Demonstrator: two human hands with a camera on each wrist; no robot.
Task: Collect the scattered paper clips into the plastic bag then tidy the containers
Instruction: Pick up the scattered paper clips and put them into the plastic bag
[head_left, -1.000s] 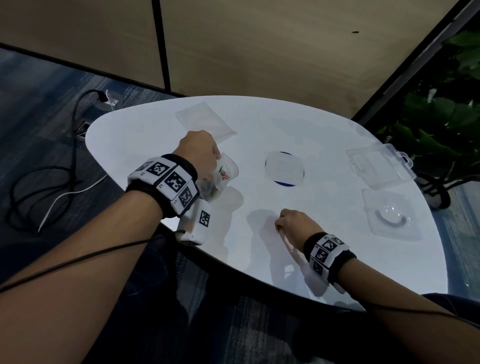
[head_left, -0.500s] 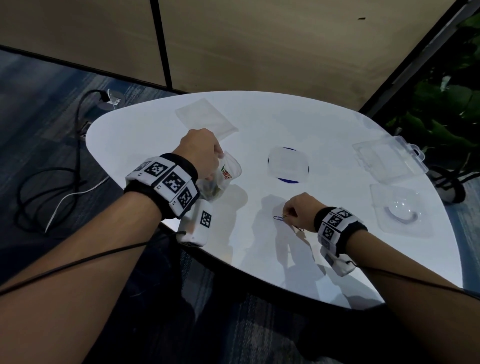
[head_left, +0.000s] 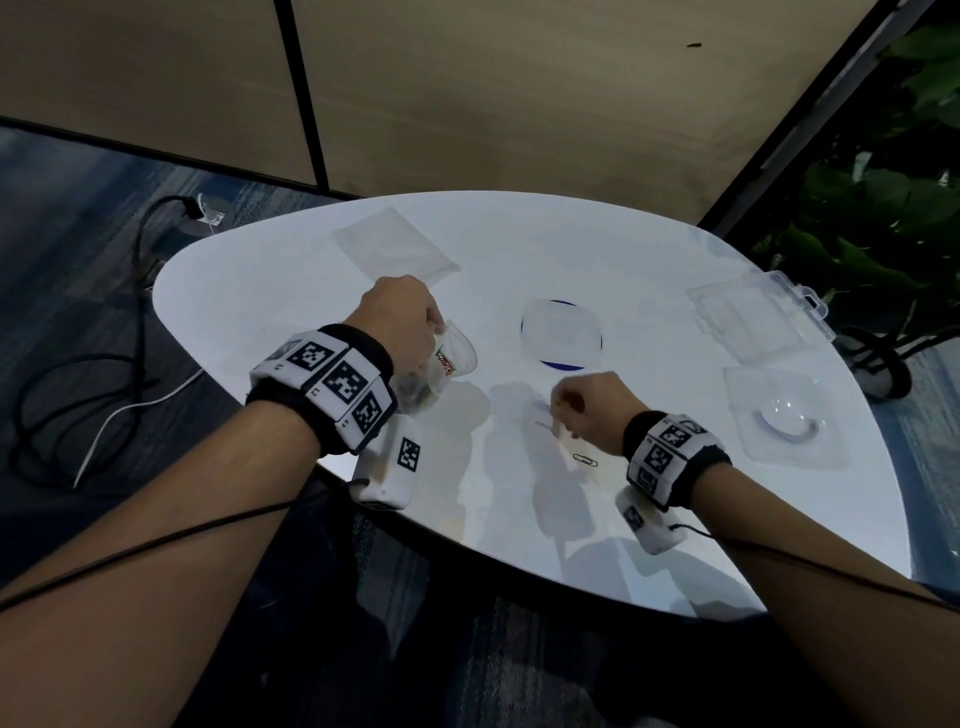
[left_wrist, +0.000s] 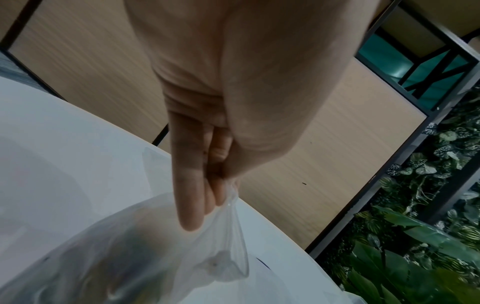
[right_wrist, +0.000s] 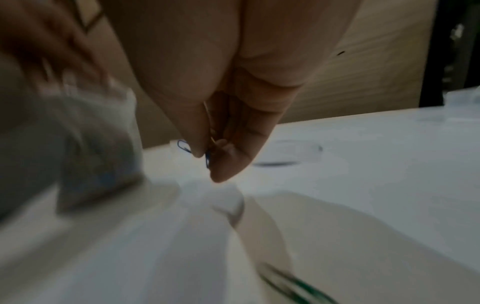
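My left hand grips the rim of a clear plastic bag with paper clips inside, held above the white table. In the left wrist view the fingers pinch the bunched top of the bag. My right hand is raised a little over the table right of the bag, its fingertips pinching a blue paper clip; a second blue clip pokes out beside the thumb. One dark paper clip lies on the table under the right wrist.
A flat clear bag lies at the far left. A square lid over a blue disc sits mid-table. Two clear plastic containers stand at the right edge. Cables lie on the floor at left, and plants stand at right.
My right hand lifted off the table with the blue clip and shifted right and away from me. The left hand and the bag stayed almost in place.
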